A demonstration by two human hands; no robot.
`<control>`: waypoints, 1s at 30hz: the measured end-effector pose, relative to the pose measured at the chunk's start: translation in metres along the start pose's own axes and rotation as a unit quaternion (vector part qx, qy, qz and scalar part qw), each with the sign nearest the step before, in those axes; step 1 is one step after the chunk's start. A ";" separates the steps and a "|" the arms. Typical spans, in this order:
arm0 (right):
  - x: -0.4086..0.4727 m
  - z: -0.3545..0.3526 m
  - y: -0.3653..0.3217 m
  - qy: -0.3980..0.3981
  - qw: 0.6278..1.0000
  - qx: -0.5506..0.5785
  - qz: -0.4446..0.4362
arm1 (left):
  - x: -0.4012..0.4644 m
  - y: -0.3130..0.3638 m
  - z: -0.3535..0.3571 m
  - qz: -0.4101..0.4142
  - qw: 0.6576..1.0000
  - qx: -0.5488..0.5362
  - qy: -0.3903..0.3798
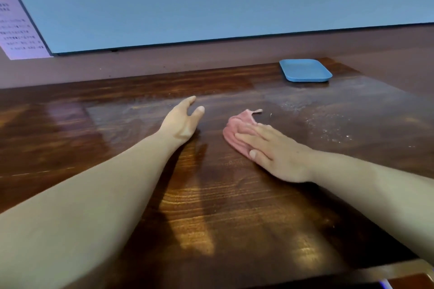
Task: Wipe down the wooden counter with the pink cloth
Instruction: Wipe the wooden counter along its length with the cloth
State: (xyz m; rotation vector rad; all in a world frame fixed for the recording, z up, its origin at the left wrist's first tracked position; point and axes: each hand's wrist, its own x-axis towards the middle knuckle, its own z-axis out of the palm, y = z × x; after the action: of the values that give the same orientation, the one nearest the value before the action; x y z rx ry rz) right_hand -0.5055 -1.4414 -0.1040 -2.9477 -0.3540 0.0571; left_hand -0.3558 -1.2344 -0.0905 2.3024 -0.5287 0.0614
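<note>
Head view: the right hand (277,150) lies flat, fingers straight, pressing the bunched pink cloth (237,129) onto the counter (211,206) near its middle. The left hand (182,122) rests just left of it, fingers relaxed, holding nothing. Bare wood spreads left and near. White specks lie to the right. A blue tray (305,70) sits far right by the back edge, below a wall panel (211,0).

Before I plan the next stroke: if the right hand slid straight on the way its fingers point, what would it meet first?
The right hand presses flat on the pink cloth, fingers pointing left and away. Beyond the cloth, only bare wooden counter seems to lie ahead; the left hand looks just off that line, though depth is unclear.
</note>
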 end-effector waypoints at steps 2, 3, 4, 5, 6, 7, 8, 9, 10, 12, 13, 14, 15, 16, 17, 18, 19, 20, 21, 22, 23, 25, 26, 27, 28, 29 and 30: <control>-0.014 0.000 0.001 -0.002 0.997 0.018 -0.071 | -0.014 0.004 -0.004 0.030 0.999 0.016 -0.014; -0.014 -0.003 0.005 -0.003 0.997 0.021 -0.078 | -0.022 0.007 -0.005 0.044 0.998 0.021 -0.028; -0.010 -0.008 0.009 -0.006 0.998 0.021 -0.067 | -0.030 0.009 -0.005 0.059 0.997 0.031 -0.043; -0.004 -0.011 0.012 -0.011 0.999 0.017 -0.045 | -0.038 0.013 -0.004 0.074 0.995 0.044 -0.058; 0.001 -0.014 0.013 -0.021 0.999 0.010 -0.023 | -0.046 0.017 -0.002 0.092 0.992 0.051 -0.067; 0.005 -0.016 0.012 -0.032 0.999 0.007 -0.009 | -0.052 0.022 0.001 0.117 0.989 0.054 -0.071; 0.006 -0.018 0.010 -0.037 0.999 0.019 -0.006 | -0.057 0.027 0.004 0.147 0.985 0.057 -0.071; 0.007 -0.018 0.008 -0.027 0.999 0.042 -0.010 | -0.059 0.033 0.006 0.175 0.980 0.070 -0.068; 0.007 -0.018 0.006 0.000 0.997 0.079 -0.001 | -0.058 0.038 0.009 0.197 0.974 0.090 -0.073; 0.008 -0.016 -0.001 0.089 0.984 0.131 0.078 | -0.053 0.047 0.013 0.213 0.962 0.137 -0.105; 0.010 -0.016 -0.006 0.122 0.976 0.131 0.127 | -0.050 0.051 0.016 0.210 0.957 0.158 -0.124; 0.011 -0.015 -0.012 0.131 0.971 0.109 0.168 | -0.048 0.054 0.019 0.202 0.953 0.175 -0.142; 0.012 -0.013 -0.018 0.124 0.969 0.081 0.197 | -0.045 0.058 0.022 0.194 0.950 0.188 -0.155; 0.010 -0.012 -0.023 0.114 0.969 0.058 0.209 | -0.044 0.060 0.022 0.184 0.950 0.194 -0.159; 0.006 -0.011 -0.026 0.111 0.970 0.053 0.208 | -0.044 0.062 0.020 0.174 0.952 0.200 -0.155; -0.001 -0.011 -0.026 0.109 0.972 0.066 0.199 | -0.045 0.063 0.019 0.170 0.951 0.211 -0.148; -0.010 -0.011 -0.026 0.104 0.975 0.085 0.180 | -0.050 0.062 0.018 0.177 0.946 0.231 -0.143; -0.020 -0.011 -0.027 0.094 0.978 0.099 0.155 | -0.056 0.061 0.017 0.198 0.936 0.257 -0.138; -0.029 -0.011 -0.028 0.082 0.981 0.108 0.136 | -0.061 0.060 0.017 0.220 0.925 0.277 -0.135; -0.034 -0.012 -0.026 0.076 0.983 0.111 0.125 | -0.065 0.059 0.018 0.236 0.920 0.285 -0.133; -0.035 -0.013 -0.022 0.075 0.983 0.113 0.126 | -0.068 0.059 0.020 0.232 0.922 0.278 -0.136; -0.026 -0.018 -0.016 0.078 0.980 0.108 0.145 | -0.066 0.062 0.026 0.197 0.941 0.235 -0.145; -0.019 -0.021 -0.015 0.083 0.979 0.102 0.158 | -0.063 0.065 0.028 0.185 0.946 0.223 -0.142; -0.013 -0.023 -0.015 0.087 0.977 0.093 0.169 | -0.062 0.069 0.030 0.182 0.946 0.233 -0.135; -0.010 -0.023 -0.016 0.090 0.977 0.085 0.175 | -0.061 0.073 0.030 0.188 0.941 0.249 -0.129; -0.012 -0.022 -0.017 0.092 0.977 0.084 0.173 | -0.062 0.073 0.031 0.196 0.937 0.259 -0.127; -0.020 -0.018 -0.019 0.091 0.979 0.086 0.162 | -0.065 0.071 0.031 0.205 0.936 0.255 -0.132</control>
State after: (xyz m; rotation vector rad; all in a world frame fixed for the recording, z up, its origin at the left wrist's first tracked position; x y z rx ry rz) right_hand -0.5281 -1.4313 -0.0824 -2.7787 0.1515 -0.1321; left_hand -0.4464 -1.2771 -0.0772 2.6743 -1.2524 0.1017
